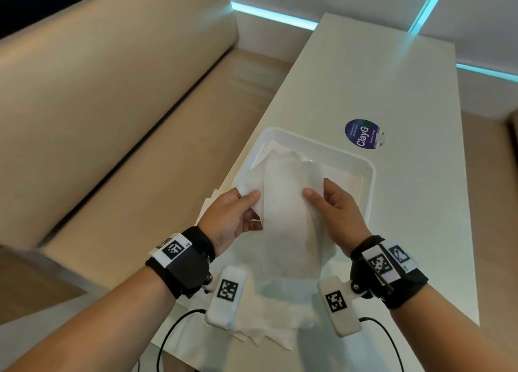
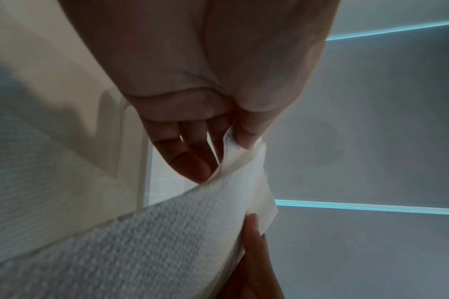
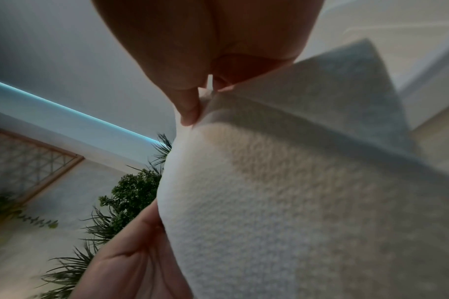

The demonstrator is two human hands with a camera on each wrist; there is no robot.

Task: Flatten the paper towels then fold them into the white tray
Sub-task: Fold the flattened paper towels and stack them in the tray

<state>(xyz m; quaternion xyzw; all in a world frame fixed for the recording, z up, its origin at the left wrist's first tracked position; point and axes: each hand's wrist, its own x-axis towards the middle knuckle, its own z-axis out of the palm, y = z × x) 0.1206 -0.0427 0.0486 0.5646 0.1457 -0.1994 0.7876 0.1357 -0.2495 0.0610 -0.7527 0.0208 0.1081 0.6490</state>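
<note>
A white embossed paper towel [image 1: 288, 217], folded lengthwise, hangs in the air between both hands above the near end of the white tray [image 1: 367, 172]. My left hand [image 1: 238, 212] pinches its left edge between thumb and fingers; the left wrist view shows the towel [image 2: 167, 232] caught at that hand's fingertips [image 2: 244, 139]. My right hand [image 1: 330, 203] pinches the right edge, thumb on top; up close the towel [image 3: 295, 192] fills the right wrist view. More folded towels [image 1: 283, 153] lie inside the tray.
Several loose paper towels [image 1: 274, 315] lie spread on the white table [image 1: 406, 217] under my wrists. A round blue sticker [image 1: 363, 134] sits beyond the tray. A beige bench [image 1: 126, 105] runs along the table's left side. Cables trail off the near edge.
</note>
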